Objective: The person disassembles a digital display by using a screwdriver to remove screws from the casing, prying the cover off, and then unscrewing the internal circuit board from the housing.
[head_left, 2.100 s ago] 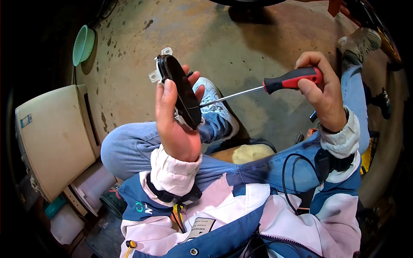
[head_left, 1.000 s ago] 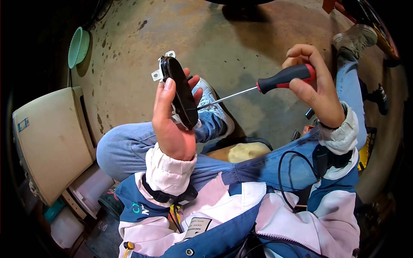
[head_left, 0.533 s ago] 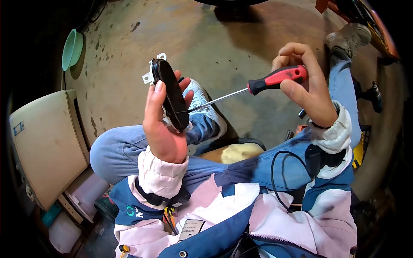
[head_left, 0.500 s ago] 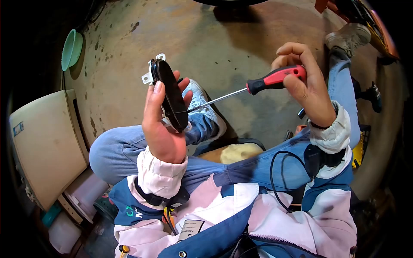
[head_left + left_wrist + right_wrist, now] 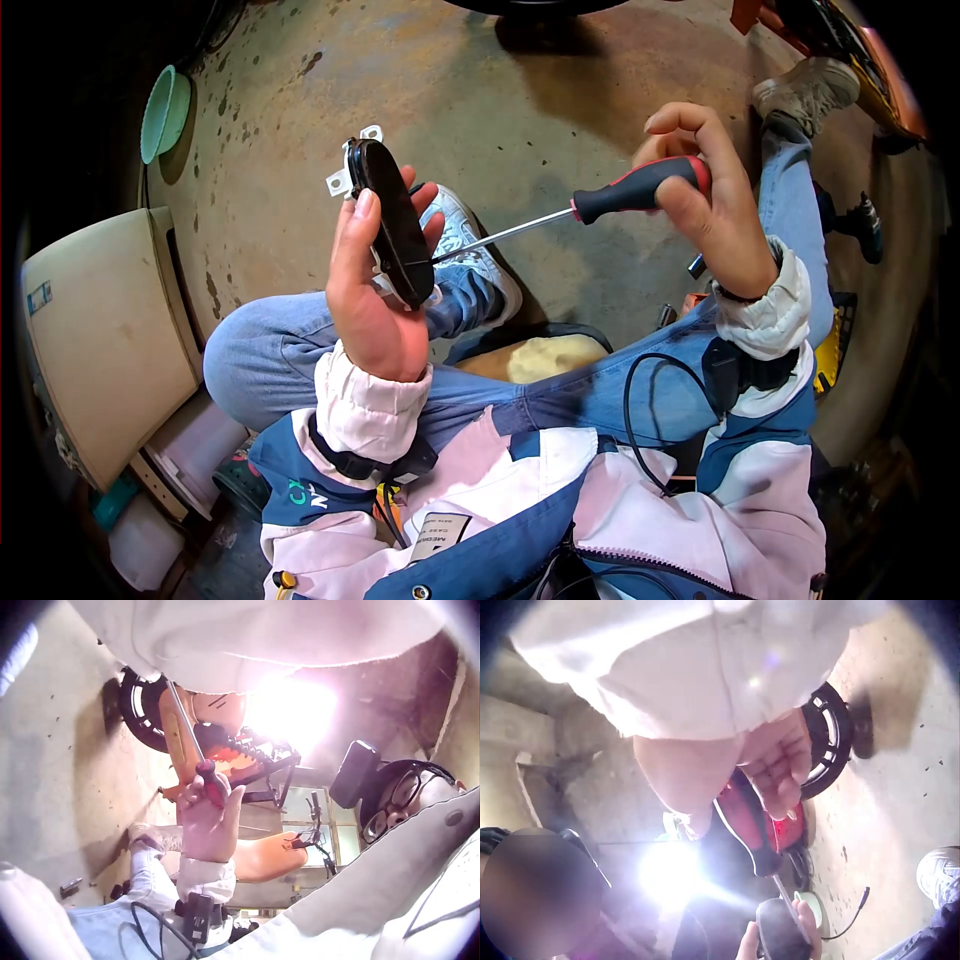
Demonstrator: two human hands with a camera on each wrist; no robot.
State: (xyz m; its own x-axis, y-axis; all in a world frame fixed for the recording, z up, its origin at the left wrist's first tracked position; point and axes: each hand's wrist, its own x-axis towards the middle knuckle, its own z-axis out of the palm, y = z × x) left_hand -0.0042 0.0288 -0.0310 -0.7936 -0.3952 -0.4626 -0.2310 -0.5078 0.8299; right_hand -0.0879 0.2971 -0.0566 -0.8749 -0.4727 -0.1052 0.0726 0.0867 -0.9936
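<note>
The right hand (image 5: 735,224) curls thumb and fingers around the handle end of a red-and-black screwdriver (image 5: 606,203). The black side of its handle faces up (half a second ago, the red did). Leftward from that hand, the shaft reaches a black oval part (image 5: 393,220), which the left hand (image 5: 358,300) grips, as before, between thumb and fingers.

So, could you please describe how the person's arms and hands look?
The left hand and right hand wear no gloves. The jacket sleeves are pale pink and blue, with gathered white cuffs. Each carries a black strap and box; a black cable loops near the right one. Green and white letters mark the left sleeve.
</note>
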